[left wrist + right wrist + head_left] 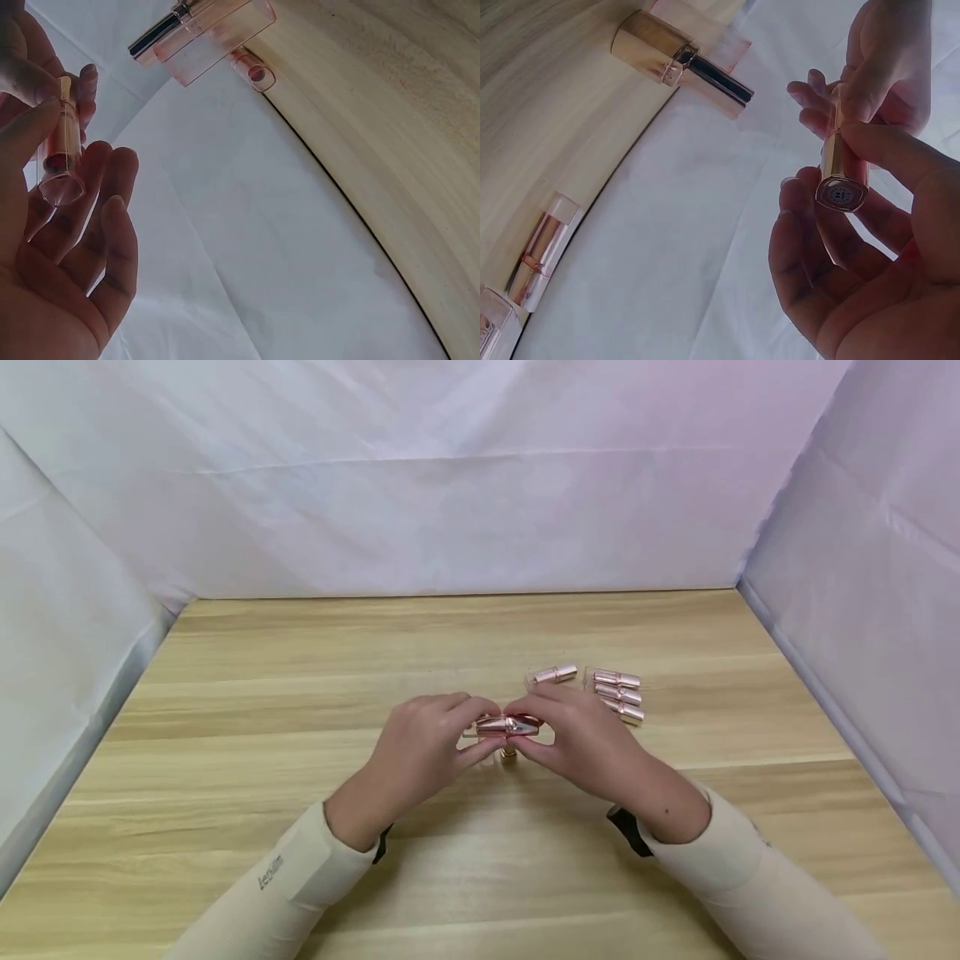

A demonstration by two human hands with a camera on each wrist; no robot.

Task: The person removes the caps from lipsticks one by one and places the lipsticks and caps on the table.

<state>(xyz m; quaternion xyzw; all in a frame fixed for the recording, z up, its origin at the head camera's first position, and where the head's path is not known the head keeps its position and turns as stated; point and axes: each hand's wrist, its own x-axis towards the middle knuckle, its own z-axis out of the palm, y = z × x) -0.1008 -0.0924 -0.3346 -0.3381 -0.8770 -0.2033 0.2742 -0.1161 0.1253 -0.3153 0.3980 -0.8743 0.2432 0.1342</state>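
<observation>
The wooden counter spreads beneath both grips. The left grip faces the right grip; past the right one lies a row of three lipsticks. Both clamp thumb and fingers on a rose-gold lipstick between them; just underneath stand an uncapped tube and a clear cap.

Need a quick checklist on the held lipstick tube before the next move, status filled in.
1. Left hand gripping the held tube: ok.
2. Right hand gripping its other end: ok.
3. Clear cap over the lipstick end: ok.
4. Cap fully seated: cannot tell, fingers hide the joint.
5. Gold tube below the hands capped: not ok, narrow collar bare, clear piece beside it.
6. Three tubes at right apart from the held one: ok.
</observation>
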